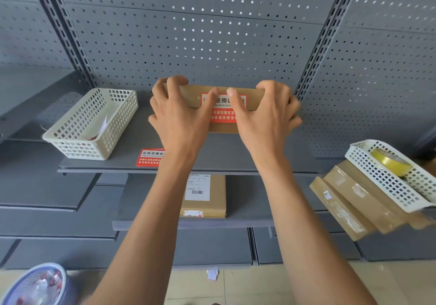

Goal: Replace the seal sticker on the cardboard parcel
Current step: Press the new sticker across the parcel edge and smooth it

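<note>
A brown cardboard parcel [250, 97] rests on the grey upper shelf [132, 153], against the pegboard back. A red seal sticker [223, 113] with white print wraps over its top front edge. My left hand [179, 118] grips the parcel's left end, its thumb pressing on the sticker. My right hand [266, 120] grips the right end, and its thumb presses the sticker too. A second red sticker [149, 157] lies flat on the shelf near the front edge, partly hidden by my left forearm.
A cream plastic basket [94, 125] with scraps stands at the shelf's left. Another parcel [205, 196] with a white label lies on the shelf below. At right, a white basket [387, 177] holding a yellow tape roll [391, 161] sits on stacked parcels [354, 205]. A blue-rimmed bin [35, 285] is bottom left.
</note>
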Motion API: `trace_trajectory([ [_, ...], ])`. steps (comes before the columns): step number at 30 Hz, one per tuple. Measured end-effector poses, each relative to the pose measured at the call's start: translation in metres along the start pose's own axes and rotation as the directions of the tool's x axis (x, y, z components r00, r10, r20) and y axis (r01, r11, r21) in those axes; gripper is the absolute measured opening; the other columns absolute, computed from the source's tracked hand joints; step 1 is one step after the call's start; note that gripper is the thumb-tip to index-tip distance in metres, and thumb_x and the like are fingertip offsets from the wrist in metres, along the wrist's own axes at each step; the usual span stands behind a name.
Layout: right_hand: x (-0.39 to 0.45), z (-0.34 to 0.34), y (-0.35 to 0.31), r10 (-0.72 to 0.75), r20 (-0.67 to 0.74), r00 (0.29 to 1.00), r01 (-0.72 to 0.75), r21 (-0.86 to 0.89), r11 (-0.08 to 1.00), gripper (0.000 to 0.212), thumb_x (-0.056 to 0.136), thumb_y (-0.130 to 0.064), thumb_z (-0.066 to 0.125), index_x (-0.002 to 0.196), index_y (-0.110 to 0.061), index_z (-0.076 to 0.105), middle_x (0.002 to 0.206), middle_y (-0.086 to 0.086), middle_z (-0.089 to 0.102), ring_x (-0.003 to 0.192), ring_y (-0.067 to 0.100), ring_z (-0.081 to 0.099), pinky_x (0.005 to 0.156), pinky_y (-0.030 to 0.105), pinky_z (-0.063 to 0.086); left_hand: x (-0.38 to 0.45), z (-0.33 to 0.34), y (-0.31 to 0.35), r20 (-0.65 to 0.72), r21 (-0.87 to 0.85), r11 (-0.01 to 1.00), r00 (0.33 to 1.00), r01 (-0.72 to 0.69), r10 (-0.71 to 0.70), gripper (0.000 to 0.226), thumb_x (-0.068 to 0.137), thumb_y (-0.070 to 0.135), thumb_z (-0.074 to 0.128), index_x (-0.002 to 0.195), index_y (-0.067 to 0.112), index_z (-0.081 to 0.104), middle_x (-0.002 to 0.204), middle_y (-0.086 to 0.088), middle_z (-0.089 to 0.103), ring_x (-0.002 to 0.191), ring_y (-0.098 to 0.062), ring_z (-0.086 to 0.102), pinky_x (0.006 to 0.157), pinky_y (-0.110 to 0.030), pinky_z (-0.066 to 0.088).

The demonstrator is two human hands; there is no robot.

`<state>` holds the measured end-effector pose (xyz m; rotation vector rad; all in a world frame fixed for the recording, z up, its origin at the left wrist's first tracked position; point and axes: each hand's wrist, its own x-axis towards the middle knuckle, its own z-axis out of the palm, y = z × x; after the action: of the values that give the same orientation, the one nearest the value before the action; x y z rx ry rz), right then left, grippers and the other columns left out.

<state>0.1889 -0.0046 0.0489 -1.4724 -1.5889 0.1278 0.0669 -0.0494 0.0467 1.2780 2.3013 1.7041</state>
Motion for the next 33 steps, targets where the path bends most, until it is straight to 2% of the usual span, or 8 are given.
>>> trace_trajectory([
  [12, 0.004, 0.007, 0.006, -0.003, -0.008, 1.000, 0.003, 0.051, 0.999, 0.031, 0.091, -0.055, 0.055, 0.107, -0.028, 0.057, 0.123, -0.006, 0.054, 0.121, 0.027, 0.042, 0.089, 0.043, 0.030, 0.008, 0.001, -0.007, -0.017, -0.065, 0.998, 1.000, 0.002, -0.003, 0.035, 0.091, 0.049, 0.058, 0.117, 0.027, 0.063, 0.137, 0.001, 0.053, 0.122, -0.023, 0.052, 0.104, -0.050, 0.042],
  [15, 0.006, 0.008, 0.007, 0.008, -0.003, 1.000, -0.007, 0.059, 0.998, 0.029, 0.092, -0.052, 0.054, 0.107, -0.028, 0.058, 0.122, -0.006, 0.054, 0.122, 0.026, 0.041, 0.087, 0.040, 0.026, 0.010, 0.001, -0.008, -0.009, -0.075, 0.997, 1.000, -0.005, 0.005, 0.033, 0.091, 0.048, 0.059, 0.116, 0.027, 0.065, 0.137, -0.001, 0.054, 0.122, -0.023, 0.054, 0.104, -0.052, 0.042],
  [18, 0.006, 0.010, 0.008, 0.008, 0.004, 1.000, -0.008, 0.060, 0.998, 0.027, 0.093, -0.052, 0.054, 0.106, -0.028, 0.059, 0.121, -0.007, 0.055, 0.122, 0.026, 0.040, 0.086, 0.040, 0.025, 0.012, 0.002, -0.010, 0.004, -0.072, 0.997, 1.000, 0.001, 0.000, 0.031, 0.093, 0.046, 0.057, 0.117, 0.028, 0.065, 0.146, -0.005, 0.050, 0.131, -0.024, 0.050, 0.108, -0.053, 0.039],
  [22, 0.009, 0.009, 0.010, 0.011, -0.004, 1.000, -0.010, 0.081, 0.997, 0.019, 0.098, -0.043, 0.050, 0.105, -0.028, 0.059, 0.121, -0.009, 0.058, 0.124, 0.025, 0.041, 0.087, 0.039, 0.025, 0.013, 0.002, -0.012, 0.033, -0.084, 0.996, 0.999, 0.013, -0.010, 0.029, 0.100, 0.032, 0.050, 0.124, 0.027, 0.066, 0.158, -0.009, 0.039, 0.146, -0.022, 0.036, 0.114, -0.053, 0.034],
  [25, 0.011, 0.006, 0.010, -0.015, -0.001, 1.000, 0.015, 0.086, 0.996, 0.029, 0.099, -0.049, 0.045, 0.109, -0.028, 0.061, 0.126, -0.011, 0.059, 0.125, 0.024, 0.042, 0.092, 0.044, 0.032, 0.011, -0.001, -0.008, 0.065, -0.058, 0.998, 0.998, -0.004, 0.008, 0.036, 0.099, 0.043, 0.050, 0.129, 0.028, 0.064, 0.161, -0.011, 0.034, 0.148, -0.023, 0.033, 0.115, -0.053, 0.032],
  [28, 0.010, 0.004, 0.007, -0.065, 0.022, 0.998, 0.065, 0.021, 0.998, 0.055, 0.087, -0.072, 0.049, 0.118, -0.027, 0.058, 0.135, -0.010, 0.055, 0.128, 0.025, 0.041, 0.088, 0.039, 0.025, 0.009, -0.003, -0.001, 0.109, 0.017, 0.999, 0.993, -0.034, 0.032, 0.056, 0.088, 0.064, 0.061, 0.133, 0.032, 0.060, 0.165, -0.011, 0.027, 0.148, -0.025, 0.032, 0.114, -0.048, 0.028],
  [30, 0.010, 0.004, 0.008, -0.089, 0.020, 0.996, 0.089, -0.016, 0.996, 0.066, 0.082, -0.078, 0.052, 0.122, -0.026, 0.056, 0.139, -0.009, 0.054, 0.129, 0.028, 0.041, 0.086, 0.038, 0.023, 0.010, -0.004, 0.002, 0.124, 0.053, 0.998, 0.992, -0.045, 0.038, 0.063, 0.083, 0.067, 0.066, 0.136, 0.033, 0.058, 0.166, -0.010, 0.024, 0.148, -0.028, 0.032, 0.112, -0.048, 0.027],
  [33, 0.012, 0.004, 0.011, -0.122, 0.024, 0.992, 0.122, -0.016, 0.992, 0.066, 0.082, -0.077, 0.054, 0.124, -0.026, 0.057, 0.143, -0.011, 0.053, 0.130, 0.027, 0.042, 0.086, 0.039, 0.024, 0.013, -0.005, -0.001, 0.128, 0.065, 0.996, 0.990, -0.066, 0.057, 0.064, 0.085, 0.063, 0.068, 0.140, 0.033, 0.056, 0.167, -0.010, 0.022, 0.148, -0.030, 0.030, 0.114, -0.048, 0.027],
])
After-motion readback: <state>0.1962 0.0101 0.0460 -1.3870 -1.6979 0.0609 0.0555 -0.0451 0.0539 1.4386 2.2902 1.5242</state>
